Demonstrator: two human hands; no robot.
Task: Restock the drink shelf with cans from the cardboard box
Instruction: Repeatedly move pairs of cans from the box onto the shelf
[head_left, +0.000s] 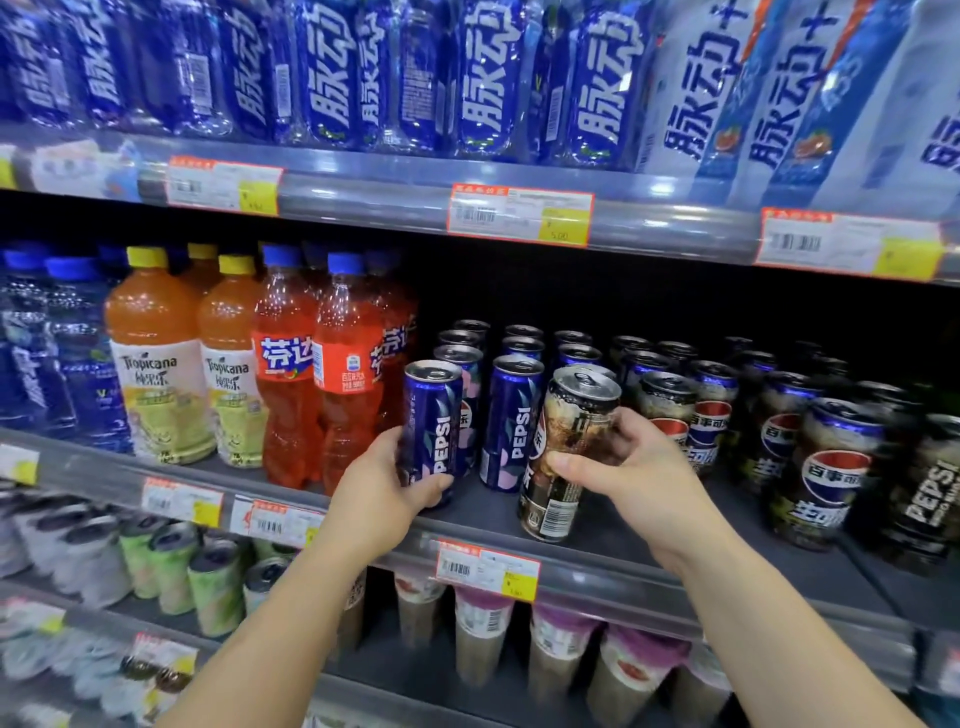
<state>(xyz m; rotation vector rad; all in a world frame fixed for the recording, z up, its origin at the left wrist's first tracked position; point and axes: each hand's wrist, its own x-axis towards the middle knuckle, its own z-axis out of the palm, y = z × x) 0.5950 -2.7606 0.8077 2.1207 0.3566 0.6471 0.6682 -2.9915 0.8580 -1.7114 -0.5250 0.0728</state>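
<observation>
— Where are the cans?
— Blue Pepsi can (434, 426) clasped in the left hand (382, 488), dark can (569, 452) tilted in the right hand (623, 467), both at the shelf (597, 540) front.
— Advice?
— Stand the dark one upright, labels forward.

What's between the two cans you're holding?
In the head view, one upright blue Pepsi can stands between the blue can and the brown can.
</observation>
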